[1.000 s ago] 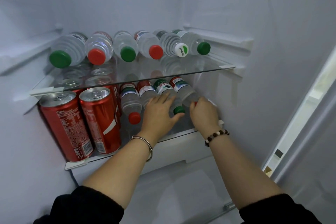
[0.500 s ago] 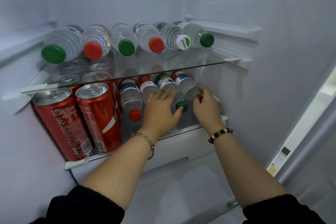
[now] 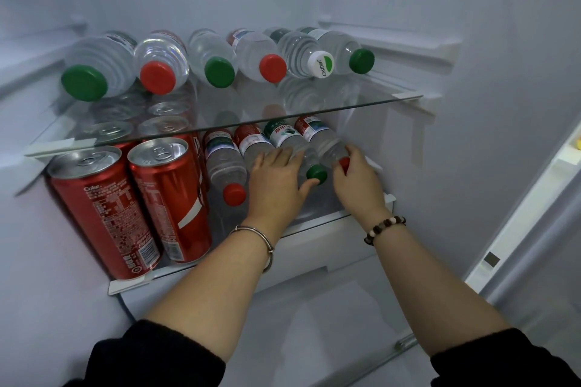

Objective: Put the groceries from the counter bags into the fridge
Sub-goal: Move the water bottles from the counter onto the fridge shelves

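Note:
Inside the open fridge, several water bottles lie on their sides on the lower glass shelf (image 3: 317, 219). My left hand (image 3: 276, 185) lies flat over a bottle between the red-capped bottle (image 3: 227, 170) and the green-capped bottle (image 3: 309, 163), fingers fairly straight. My right hand (image 3: 356, 182) curls round the neck of the rightmost bottle (image 3: 327, 144), covering most of its red cap. Red cola cans (image 3: 169, 198) stand at the left of the same shelf.
Several more bottles (image 3: 217, 56) with green, red and white caps lie in a row on the upper glass shelf (image 3: 361, 102). A white drawer front (image 3: 330, 248) sits under the lower shelf. The fridge's right wall is close to my right hand; the door edge (image 3: 518, 229) is further right.
Both hands have pushed slightly deeper onto the lower shelf. The right hand's fingers have closed round the rightmost bottle's neck and cap.

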